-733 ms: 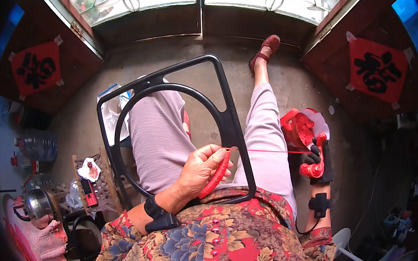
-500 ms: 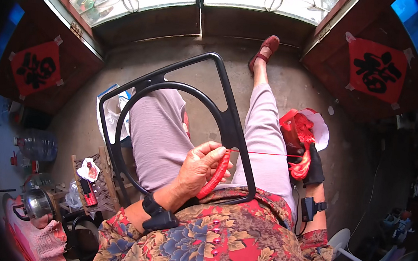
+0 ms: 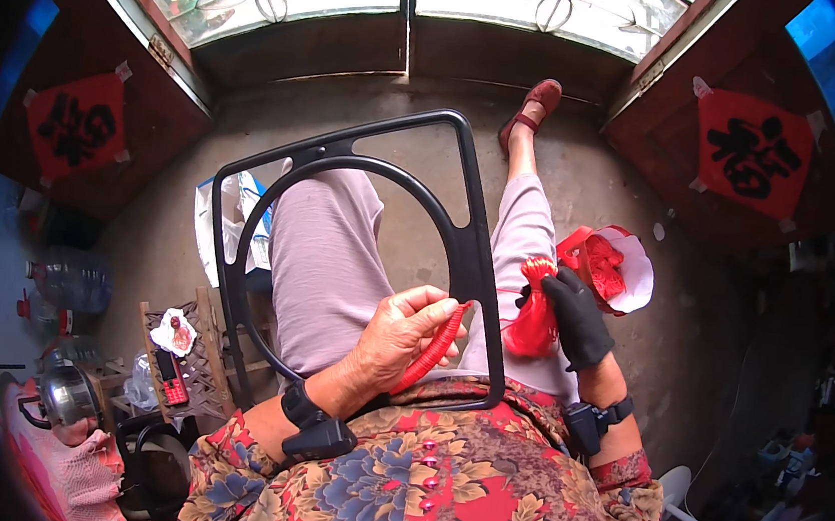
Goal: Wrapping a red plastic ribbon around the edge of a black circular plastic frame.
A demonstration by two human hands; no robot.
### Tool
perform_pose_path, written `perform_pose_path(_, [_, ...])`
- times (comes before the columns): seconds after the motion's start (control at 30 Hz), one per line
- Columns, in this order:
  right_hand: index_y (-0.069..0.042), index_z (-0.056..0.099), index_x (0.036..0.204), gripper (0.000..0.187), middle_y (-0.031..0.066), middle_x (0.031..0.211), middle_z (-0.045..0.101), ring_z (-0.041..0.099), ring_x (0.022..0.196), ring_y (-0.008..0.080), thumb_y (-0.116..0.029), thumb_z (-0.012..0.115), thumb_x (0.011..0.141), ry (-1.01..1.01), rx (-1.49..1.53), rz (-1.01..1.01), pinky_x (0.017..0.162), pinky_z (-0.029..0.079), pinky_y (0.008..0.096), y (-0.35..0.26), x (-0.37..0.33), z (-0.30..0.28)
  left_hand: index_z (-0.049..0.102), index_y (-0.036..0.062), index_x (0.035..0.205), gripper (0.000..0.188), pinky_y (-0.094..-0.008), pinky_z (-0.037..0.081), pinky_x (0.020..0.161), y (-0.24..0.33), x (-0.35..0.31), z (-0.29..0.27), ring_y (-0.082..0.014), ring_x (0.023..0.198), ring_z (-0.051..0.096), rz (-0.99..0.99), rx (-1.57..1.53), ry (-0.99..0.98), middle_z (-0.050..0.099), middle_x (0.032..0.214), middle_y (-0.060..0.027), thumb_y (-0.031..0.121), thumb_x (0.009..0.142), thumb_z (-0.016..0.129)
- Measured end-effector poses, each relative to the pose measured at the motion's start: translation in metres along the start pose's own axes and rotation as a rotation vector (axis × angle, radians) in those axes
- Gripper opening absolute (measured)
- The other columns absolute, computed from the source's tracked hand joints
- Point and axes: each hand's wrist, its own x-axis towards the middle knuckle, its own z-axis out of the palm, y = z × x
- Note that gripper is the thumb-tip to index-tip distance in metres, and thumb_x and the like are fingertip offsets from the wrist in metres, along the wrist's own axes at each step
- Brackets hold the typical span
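Observation:
A black frame [image 3: 481, 257], a rounded rectangle with a circular opening, rests across my lap. Red cord is wound tightly side by side around a curved stretch of its inner ring, forming a red wrapped section [image 3: 431, 355]. My left hand [image 3: 400, 337], bare, pinches the top end of that wrapping between thumb and fingers. To its right, my right hand [image 3: 578, 316], in a black glove, grips a bundle of red cord [image 3: 534, 322] above my right thigh. The strand between bundle and wrapping is hard to make out.
A red bag [image 3: 606, 267] with more red cord stands beside my right leg. On the left are a white bag [image 3: 208, 225], a small rack [image 3: 212, 361] carrying a red phone [image 3: 174, 391], plastic bottles [image 3: 74, 283] and a metal pot [image 3: 73, 393]. Doors stand ahead.
My right hand has moved left and inward with the red cord bundle, from beside the red bag to above my thigh. The taut strand has gone slack. My left hand keeps its pinch.

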Motion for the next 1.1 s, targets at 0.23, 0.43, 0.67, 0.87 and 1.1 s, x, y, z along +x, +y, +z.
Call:
perform_pose_path(0.23, [0.000, 0.056, 0.102, 0.032, 0.0071, 0.083, 0.060, 0.059, 0.071, 0.0141, -0.029, 0.051, 0.091, 0.006, -0.116, -0.015, 0.064, 0.049, 0.0264, -0.012, 0.029, 0.017, 0.056, 0.0029, 0.099, 0.020, -0.0238, 0.054, 0.050, -0.001, -0.002, 0.007, -0.0161, 0.059, 0.064, 0.022, 0.094, -0.003, 0.064, 0.076, -0.0106, 0.021, 0.091, 0.054])
perform_pose_path(0.43, [-0.002, 0.055, 0.106, 0.033, 0.0069, 0.086, 0.061, 0.060, 0.074, 0.0149, -0.031, 0.051, 0.091, -0.103, 0.231, 0.121, 0.069, 0.050, 0.0278, -0.027, 0.040, 0.045, 0.057, 0.0015, 0.100, 0.023, -0.0227, 0.053, 0.050, 0.000, -0.003, 0.008, -0.0142, 0.059, 0.063, 0.006, 0.215, 0.002, 0.063, 0.075, -0.0094, 0.023, 0.092, 0.053])
perform_pose_path(0.67, [-0.002, 0.057, 0.105, 0.029, 0.0056, 0.082, 0.062, 0.060, 0.073, 0.0157, -0.022, 0.061, 0.084, -0.023, -0.548, -0.256, 0.068, 0.049, 0.0285, -0.008, 0.048, 0.040, 0.057, 0.0014, 0.099, 0.021, -0.0230, 0.053, 0.050, 0.000, -0.002, 0.008, -0.0153, 0.059, 0.063, 0.016, 0.137, -0.028, 0.064, 0.075, -0.0103, 0.020, 0.091, 0.054])
perform_pose_path(0.87, [0.000, 0.052, 0.102, 0.028, 0.0078, 0.086, 0.059, 0.057, 0.076, 0.0124, -0.013, 0.065, 0.081, 0.042, 0.014, -0.152, 0.065, 0.049, 0.0286, -0.012, 0.060, 0.088, 0.057, 0.0011, 0.098, 0.019, -0.0236, 0.054, 0.050, -0.002, -0.001, 0.007, -0.0156, 0.059, 0.063, -0.066, 0.052, -0.044, 0.064, 0.075, -0.0110, 0.019, 0.091, 0.055])
perform_pose_path(1.1, [-0.001, 0.043, 0.119, 0.047, 0.0105, 0.105, 0.056, 0.056, 0.092, 0.0173, -0.030, 0.058, 0.085, -0.730, 0.511, 0.139, 0.078, 0.047, 0.0314, -0.031, 0.022, 0.105, 0.057, 0.0012, 0.108, 0.023, -0.0303, 0.051, 0.083, -0.019, -0.002, -0.007, -0.0183, 0.090, 0.062, -0.049, -0.417, -0.159, 0.062, 0.098, -0.0080, 0.011, 0.087, 0.059])
